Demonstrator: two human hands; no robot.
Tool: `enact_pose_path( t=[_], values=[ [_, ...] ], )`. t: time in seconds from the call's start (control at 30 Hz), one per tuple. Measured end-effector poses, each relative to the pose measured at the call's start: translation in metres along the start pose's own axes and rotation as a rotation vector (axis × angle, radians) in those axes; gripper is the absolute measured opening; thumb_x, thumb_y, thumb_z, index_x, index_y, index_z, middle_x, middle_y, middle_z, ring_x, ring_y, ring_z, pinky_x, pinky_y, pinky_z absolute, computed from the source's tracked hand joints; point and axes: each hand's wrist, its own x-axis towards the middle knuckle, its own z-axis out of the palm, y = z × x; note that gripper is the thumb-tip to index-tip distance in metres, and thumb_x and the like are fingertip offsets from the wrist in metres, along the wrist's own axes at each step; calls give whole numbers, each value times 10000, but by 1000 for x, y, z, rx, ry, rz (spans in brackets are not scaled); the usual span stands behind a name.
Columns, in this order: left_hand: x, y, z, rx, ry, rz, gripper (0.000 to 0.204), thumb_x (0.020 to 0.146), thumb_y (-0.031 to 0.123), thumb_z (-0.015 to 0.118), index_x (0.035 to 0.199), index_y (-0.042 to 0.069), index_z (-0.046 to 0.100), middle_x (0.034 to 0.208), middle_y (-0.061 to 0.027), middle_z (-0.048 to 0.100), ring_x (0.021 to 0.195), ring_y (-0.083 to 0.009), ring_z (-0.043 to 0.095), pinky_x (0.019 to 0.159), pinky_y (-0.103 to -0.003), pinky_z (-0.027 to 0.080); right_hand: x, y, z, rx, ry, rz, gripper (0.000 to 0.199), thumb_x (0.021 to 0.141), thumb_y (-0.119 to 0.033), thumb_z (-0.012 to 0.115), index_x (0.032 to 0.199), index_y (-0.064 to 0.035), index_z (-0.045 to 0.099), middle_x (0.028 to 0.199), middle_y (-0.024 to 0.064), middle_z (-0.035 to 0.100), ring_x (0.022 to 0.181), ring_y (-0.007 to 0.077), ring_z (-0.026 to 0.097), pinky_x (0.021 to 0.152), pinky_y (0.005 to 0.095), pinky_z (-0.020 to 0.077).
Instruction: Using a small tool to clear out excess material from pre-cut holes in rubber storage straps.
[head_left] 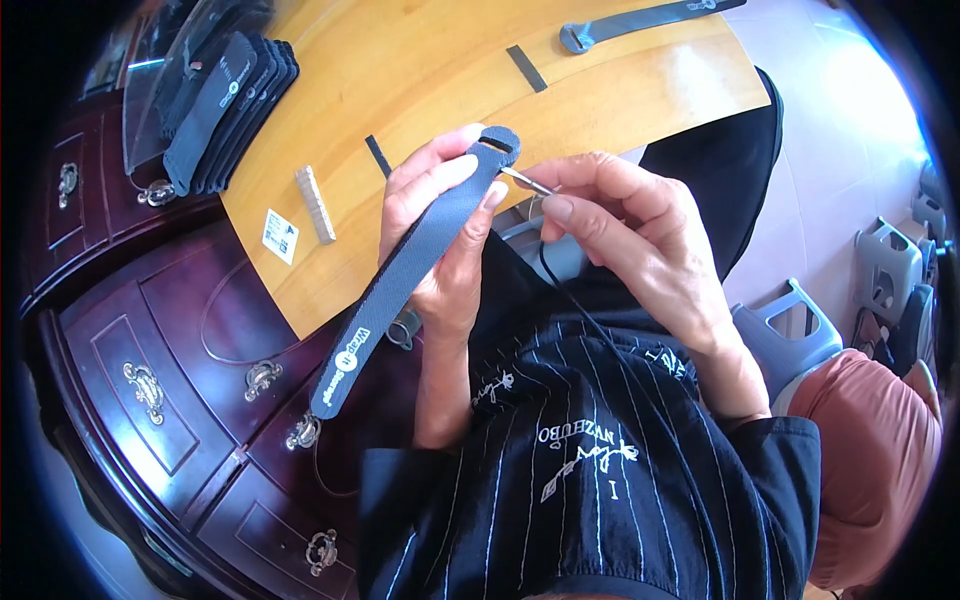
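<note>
Both hands work above the yellow wooden tabletop (420, 70). Your left hand (440, 225) grips a long grey fabric strap (405, 270). Your right hand (625, 230) pinches a thin metal needle (528, 182) at its slotted end.

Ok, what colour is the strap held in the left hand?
Dark grey strap with a small white print near its lower end; clearest in the head view.

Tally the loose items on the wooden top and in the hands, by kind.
Single grey straps: 2, one in the left hand as strap, one far strap
Strap stack: 1
Short black strips: 2
Metal bar: 1
White tag: 1
Thin metal tool in right hand: 1
Total: 8
</note>
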Motion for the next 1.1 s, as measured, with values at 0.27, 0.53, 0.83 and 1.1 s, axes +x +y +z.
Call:
enact_pose_path(
  t=[0.27, 0.53, 0.83, 1.1],
  values=[
    [4, -1, 0, 95, -49, 62, 308, 798, -38, 713, 1072, -16, 572, 1117, -201, 616, 1014, -272, 621, 883, -361, 509, 2, 11, 5, -355, 127, -348, 170, 903, -98, 604, 1057, -29, 632, 835, 106, 657, 688, 198, 652, 594, 291, 500],
    [1, 3, 7, 23, -22, -45, 273, 818, -62, 682, 1065, -37, 567, 1103, -213, 619, 1016, -269, 625, 898, -355, 508, 1, 6, 1, -10, 19, -105, 198, 932, -147, 601, 1089, -31, 634, 805, 65, 648, 679, 134, 626, 584, 243, 477],
    [-2, 14, 17, -551, 153, -474, 234, 876, -33, 628, 1097, -44, 555, 1069, -200, 635, 984, -227, 640, 869, -338, 560, 3, 5, -2, -1, 47, -149, 186, 923, -120, 603, 1060, -3, 651, 758, 64, 653, 661, 110, 612, 594, 230, 468],
    [0, 12, 14, -466, 123, -470, 250, 858, -40, 651, 1093, -43, 563, 1072, -196, 639, 976, -198, 637, 864, -297, 544, 4, 4, -4, -191, 43, -236, 211, 909, -98, 632, 1090, 4, 669, 764, 50, 657, 705, 74, 618, 616, 200, 480]
  ],
)
